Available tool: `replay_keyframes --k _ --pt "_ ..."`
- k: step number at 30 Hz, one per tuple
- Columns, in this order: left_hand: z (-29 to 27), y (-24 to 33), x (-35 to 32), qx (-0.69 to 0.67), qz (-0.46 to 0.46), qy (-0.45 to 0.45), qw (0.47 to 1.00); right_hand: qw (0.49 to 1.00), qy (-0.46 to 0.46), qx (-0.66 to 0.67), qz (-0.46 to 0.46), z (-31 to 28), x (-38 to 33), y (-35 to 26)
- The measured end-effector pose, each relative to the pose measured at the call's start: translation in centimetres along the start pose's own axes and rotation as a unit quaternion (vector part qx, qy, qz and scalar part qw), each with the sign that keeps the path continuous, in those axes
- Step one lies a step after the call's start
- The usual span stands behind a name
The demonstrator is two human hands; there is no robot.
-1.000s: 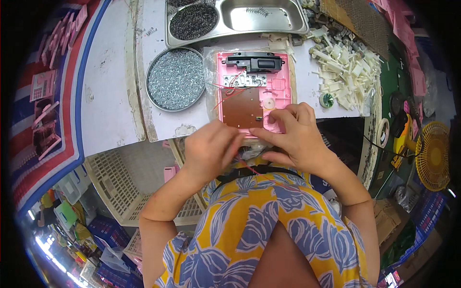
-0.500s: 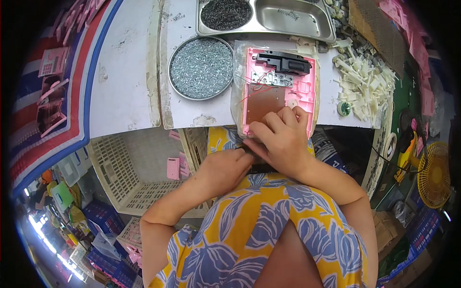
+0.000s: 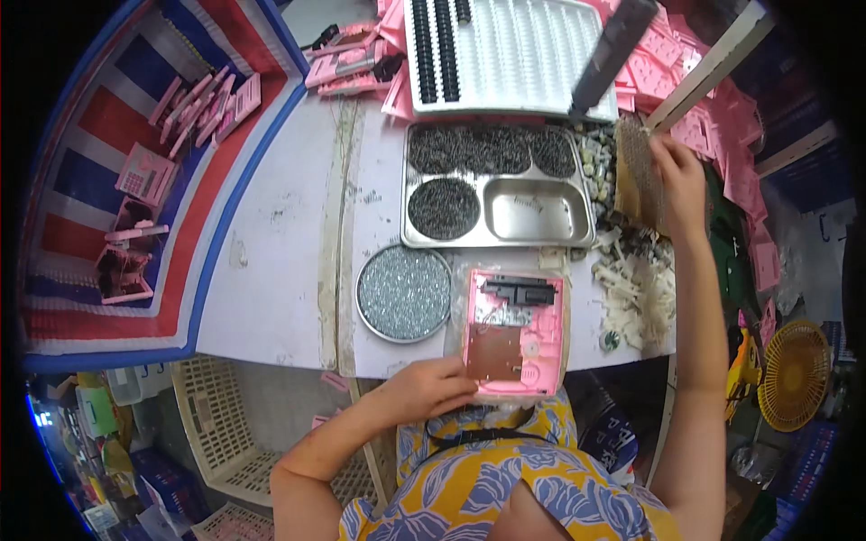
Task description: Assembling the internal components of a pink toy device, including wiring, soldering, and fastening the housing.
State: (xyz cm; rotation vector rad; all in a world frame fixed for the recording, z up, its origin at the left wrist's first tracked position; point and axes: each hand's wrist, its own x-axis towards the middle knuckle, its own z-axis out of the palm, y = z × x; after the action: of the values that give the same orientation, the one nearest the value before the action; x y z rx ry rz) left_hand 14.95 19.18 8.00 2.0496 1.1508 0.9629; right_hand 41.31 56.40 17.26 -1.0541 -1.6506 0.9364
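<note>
A pink plastic casing (image 3: 545, 352) lies at the table's front edge, fitted with a black part (image 3: 519, 290), a brown board (image 3: 494, 352) and thin wires. At its lower left corner my left hand (image 3: 437, 388) is closed, the fingertips gripping the edge. Far to the right, my right hand (image 3: 681, 185) is stretched out beside the upper end of an upright cardboard piece (image 3: 639, 176). Its fingers are bent together; what they hold, if anything, is hidden. A dark power screwdriver (image 3: 613, 59) hangs to the left of that hand.
A round tray of small screws (image 3: 404, 296) stands left of the casing. Behind is a steel compartment tray (image 3: 496, 239) with springs. Farther back lies a white ridged tray (image 3: 523, 54). White plastic parts (image 3: 636, 293) and pink parts (image 3: 704, 117) are heaped at right.
My right hand has left the casing and reached far forward to the right, by the cardboard. My left hand is now at the casing's lower left corner. The view has shifted toward the table's back.
</note>
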Motion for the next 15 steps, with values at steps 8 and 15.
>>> replay_keyframes --k 8,15 --pt "-0.1 0.3 0.0 -0.031 -0.046 -0.039 0.998 0.846 -0.212 -0.283 -0.4 18.0 19.7 -2.7" --pt "0.2 1.1 -0.3 -0.057 -0.087 -0.037 0.994 0.77 -0.106 -0.4 -0.486 25.0 21.4 -2.6"
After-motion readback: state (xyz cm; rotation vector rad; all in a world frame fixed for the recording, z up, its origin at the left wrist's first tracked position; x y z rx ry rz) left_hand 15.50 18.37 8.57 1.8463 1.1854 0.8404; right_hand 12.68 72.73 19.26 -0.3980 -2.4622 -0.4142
